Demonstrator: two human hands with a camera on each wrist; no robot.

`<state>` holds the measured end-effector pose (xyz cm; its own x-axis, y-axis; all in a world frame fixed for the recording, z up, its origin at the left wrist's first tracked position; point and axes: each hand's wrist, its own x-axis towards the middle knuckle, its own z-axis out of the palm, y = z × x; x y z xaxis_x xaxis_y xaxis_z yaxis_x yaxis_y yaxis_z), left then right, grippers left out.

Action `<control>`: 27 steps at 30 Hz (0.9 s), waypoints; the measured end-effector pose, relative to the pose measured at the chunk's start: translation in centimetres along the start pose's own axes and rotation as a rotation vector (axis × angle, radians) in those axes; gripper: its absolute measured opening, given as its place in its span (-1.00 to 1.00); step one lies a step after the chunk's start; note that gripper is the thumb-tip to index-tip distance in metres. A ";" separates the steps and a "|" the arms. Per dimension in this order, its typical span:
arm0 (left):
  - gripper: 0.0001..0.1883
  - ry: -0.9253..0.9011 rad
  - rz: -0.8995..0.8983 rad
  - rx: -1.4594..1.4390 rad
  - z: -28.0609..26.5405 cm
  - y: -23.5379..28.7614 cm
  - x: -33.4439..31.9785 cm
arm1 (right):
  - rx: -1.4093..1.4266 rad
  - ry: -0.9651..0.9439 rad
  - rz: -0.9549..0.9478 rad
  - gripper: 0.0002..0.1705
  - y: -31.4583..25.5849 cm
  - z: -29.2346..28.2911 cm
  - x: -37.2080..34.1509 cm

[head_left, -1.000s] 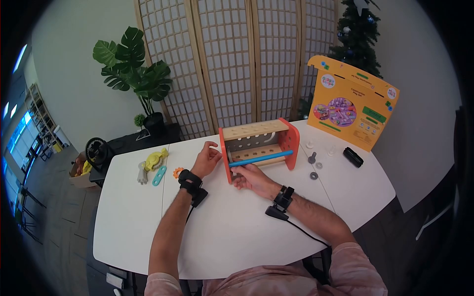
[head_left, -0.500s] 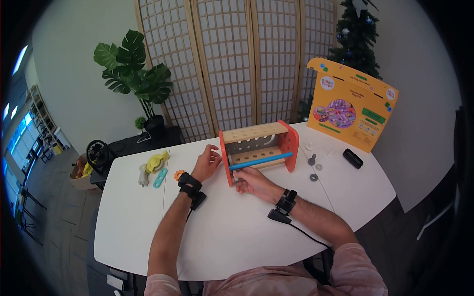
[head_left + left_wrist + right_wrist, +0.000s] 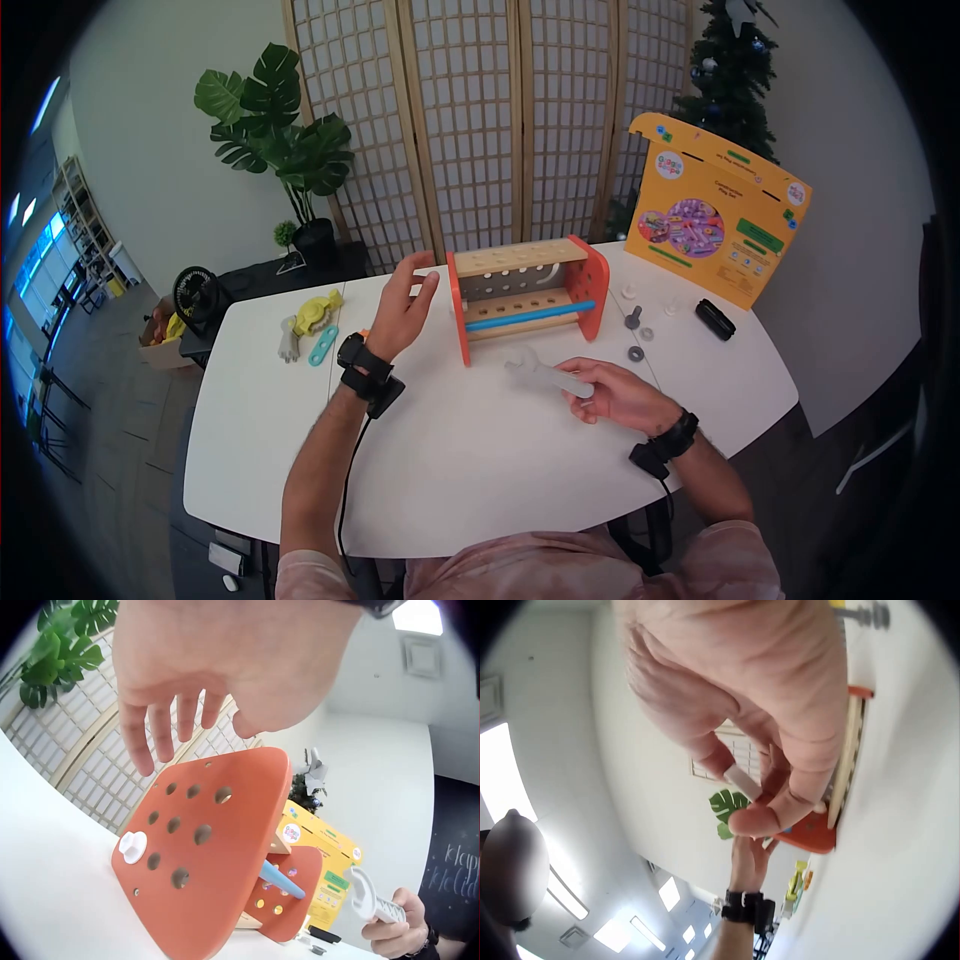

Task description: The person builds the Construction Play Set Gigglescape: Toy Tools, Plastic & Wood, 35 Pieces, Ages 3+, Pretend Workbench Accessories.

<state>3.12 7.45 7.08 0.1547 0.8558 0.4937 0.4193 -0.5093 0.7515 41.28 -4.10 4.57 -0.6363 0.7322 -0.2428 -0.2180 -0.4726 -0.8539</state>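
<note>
My right hand (image 3: 632,398) grips a light grey toy wrench (image 3: 545,375) by its handle, in front of the wooden toy workbench (image 3: 518,257). In the left wrist view the wrench's curved head (image 3: 363,891) points away from that hand. My left hand (image 3: 400,318) is raised just left of the bench with fingers spread and nothing in them. Below it, in the left wrist view, stands the bench's red side panel (image 3: 191,810) with several holes. A white hexagonal piece (image 3: 133,847) sits against this panel. A blue bar (image 3: 530,316) runs across the bench's front.
To the right lie a grey bolt (image 3: 632,317), a grey ring-shaped nut (image 3: 636,354) and a black case (image 3: 715,319). A yellow box (image 3: 715,215) stands behind them. At left are a yellow toy tool (image 3: 318,311), a grey piece (image 3: 289,342) and a teal strip (image 3: 323,346).
My right hand has moved from the bench's left front toward the right, bringing the wrench into the open. My left hand has risen beside the bench's left panel.
</note>
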 end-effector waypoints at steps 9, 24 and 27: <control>-0.45 -0.029 0.085 0.060 0.6 2.0 -0.3 | -0.610 0.622 -0.417 -0.63 -2.5 -6.0 -8.9; -0.46 -0.165 -0.024 0.039 0.7 2.0 -0.4 | -1.588 1.189 -0.237 -0.73 1.0 -16.8 -9.1; -0.46 -0.145 0.060 0.042 0.6 1.1 -0.3 | -1.584 1.193 -0.188 -0.75 0.9 -17.2 -9.0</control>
<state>4.06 6.66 7.55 0.3067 0.8299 0.4661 0.4420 -0.5579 0.7024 59.51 -2.70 -1.91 0.1849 0.9270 0.3264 0.9471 -0.0795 -0.3109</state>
